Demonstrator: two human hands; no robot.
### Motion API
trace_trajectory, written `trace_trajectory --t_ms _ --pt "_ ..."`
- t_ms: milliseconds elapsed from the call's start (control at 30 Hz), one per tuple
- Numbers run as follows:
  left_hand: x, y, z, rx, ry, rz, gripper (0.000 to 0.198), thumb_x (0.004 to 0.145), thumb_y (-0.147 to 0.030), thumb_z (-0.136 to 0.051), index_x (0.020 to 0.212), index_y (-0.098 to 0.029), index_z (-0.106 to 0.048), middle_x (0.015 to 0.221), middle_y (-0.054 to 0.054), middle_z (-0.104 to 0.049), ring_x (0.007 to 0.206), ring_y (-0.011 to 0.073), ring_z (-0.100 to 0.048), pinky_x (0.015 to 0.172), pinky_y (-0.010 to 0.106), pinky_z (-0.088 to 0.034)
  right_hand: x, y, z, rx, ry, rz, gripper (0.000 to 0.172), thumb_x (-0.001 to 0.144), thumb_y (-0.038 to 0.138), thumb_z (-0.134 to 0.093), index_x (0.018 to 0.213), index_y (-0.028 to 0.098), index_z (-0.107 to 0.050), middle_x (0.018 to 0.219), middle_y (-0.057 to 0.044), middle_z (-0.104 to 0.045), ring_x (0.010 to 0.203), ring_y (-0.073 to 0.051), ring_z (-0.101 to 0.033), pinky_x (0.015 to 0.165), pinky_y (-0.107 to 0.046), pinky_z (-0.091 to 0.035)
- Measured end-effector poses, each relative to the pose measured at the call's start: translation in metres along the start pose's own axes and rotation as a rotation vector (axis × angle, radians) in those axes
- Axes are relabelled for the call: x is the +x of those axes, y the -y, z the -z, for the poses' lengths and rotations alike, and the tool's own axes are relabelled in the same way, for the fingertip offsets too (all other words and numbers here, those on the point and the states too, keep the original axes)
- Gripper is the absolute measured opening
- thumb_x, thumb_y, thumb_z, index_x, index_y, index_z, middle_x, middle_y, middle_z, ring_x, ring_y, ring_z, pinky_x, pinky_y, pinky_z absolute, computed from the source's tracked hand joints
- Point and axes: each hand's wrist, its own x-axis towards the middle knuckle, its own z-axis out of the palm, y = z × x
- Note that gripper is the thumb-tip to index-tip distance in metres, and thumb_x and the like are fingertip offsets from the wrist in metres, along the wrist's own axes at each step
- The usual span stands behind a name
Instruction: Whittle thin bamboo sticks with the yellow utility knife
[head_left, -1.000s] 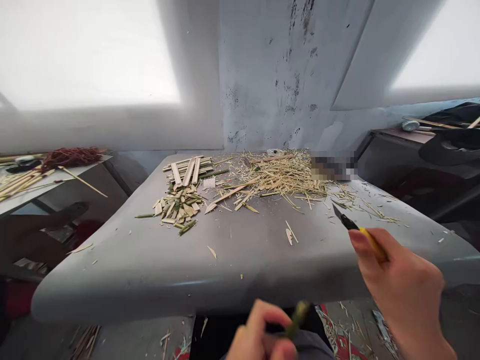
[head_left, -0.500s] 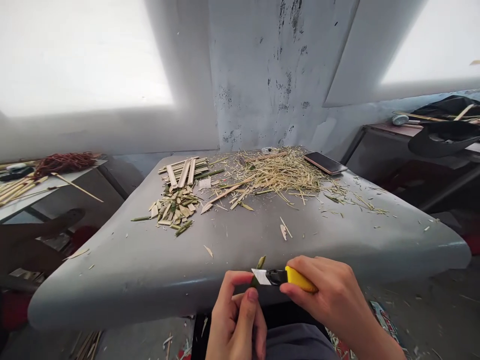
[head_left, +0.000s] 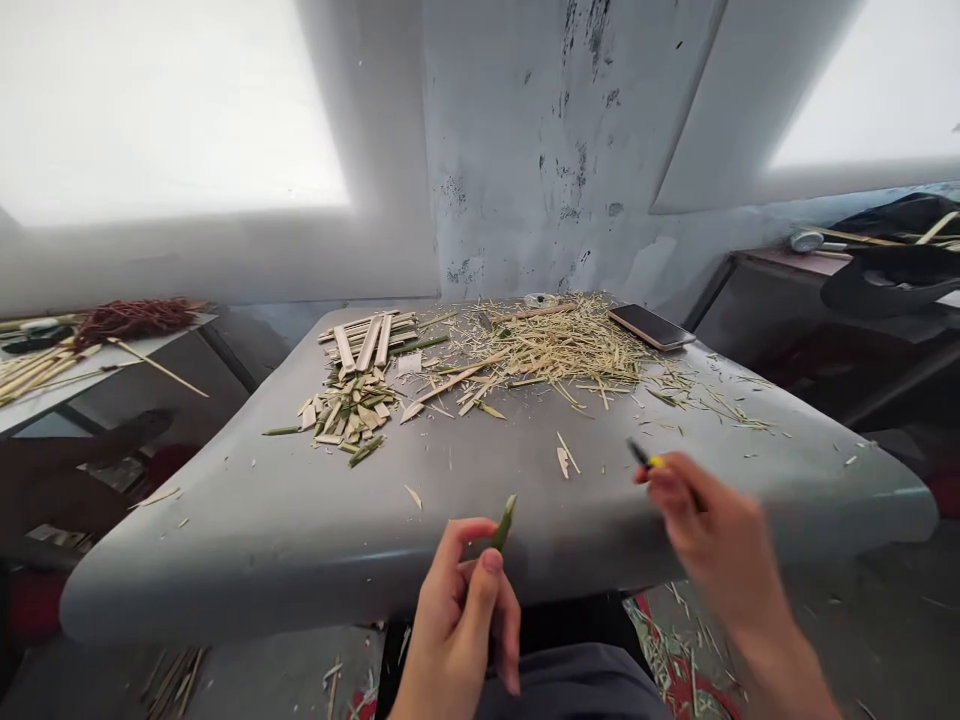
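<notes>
The left hand [head_left: 457, 625] pinches a green bamboo sliver [head_left: 503, 522] upright, fingers curled; the right hand [head_left: 712, 530], motion-blurred and raised beside it, grips a yellow utility knife [head_left: 649, 461].

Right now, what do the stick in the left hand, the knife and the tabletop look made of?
Stick in the left hand: probably bamboo, green skin, pointed tip, matte. Knife in the right hand: yellow handle looks plastic, blade dark and blurred, likely metal. Table: smooth grey surface with a sheen and rounded edge, plastic or laminate; cannot tell which.

A rough bamboo-craft workshop: a grey table [head_left: 300, 560] strewn with shavings [head_left: 555, 345] and cut bamboo strips [head_left: 367, 340].
</notes>
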Motion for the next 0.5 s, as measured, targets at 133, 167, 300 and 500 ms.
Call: trace_trajectory --t_ms 133,167,300,500 --pt "0.001 -0.008 0.001 0.050 -0.037 0.008 0.045 0.096 -0.063 -0.054 0.115 -0.021 -0.051 0.050 -0.008 -0.055 0.031 0.0074 -0.044 0.035 0.015 -0.039 -0.027 0.031 -0.019 0.102 0.173 0.182 0.048 0.103 0.060 -0.045 0.079 0.022 -0.061 0.058 0.005 -0.053 0.049 -0.011 -0.047 0.052 -0.024 -0.034" --pt "0.000 -0.008 0.000 0.062 -0.032 0.017 0.047 0.095 -0.064 -0.054 0.114 -0.021 -0.053 0.049 -0.008 -0.054 0.031 0.0073 -0.044 0.035 0.015 -0.039 -0.031 0.036 -0.020 0.105 0.192 0.214 0.048 0.102 0.061 -0.046 0.079 0.022 -0.060 0.059 0.005 -0.054 0.050 -0.011 -0.048 0.053 -0.024 -0.034" --pt "-0.006 -0.006 -0.006 0.120 -0.037 0.042 0.053 0.093 -0.069 -0.052 0.109 -0.018 -0.057 0.044 -0.007 -0.053 0.030 0.0070 -0.042 0.035 0.014 -0.037 -0.035 0.049 -0.019 0.023 0.215 0.303 0.044 0.100 0.060 -0.053 0.079 0.022 -0.059 0.061 0.005 -0.056 0.052 -0.011 -0.050 0.056 -0.027 -0.030" --pt "-0.024 0.004 -0.015 0.240 -0.129 0.106 0.056 0.093 -0.073 -0.047 0.104 -0.021 -0.065 0.044 -0.005 -0.051 0.034 0.0081 -0.040 0.037 0.016 -0.035 -0.021 0.033 -0.020 -0.245 0.059 0.367 0.049 0.100 0.063 -0.050 0.073 0.023 -0.057 0.058 0.002 -0.055 0.051 -0.014 -0.047 0.055 -0.030 -0.025"
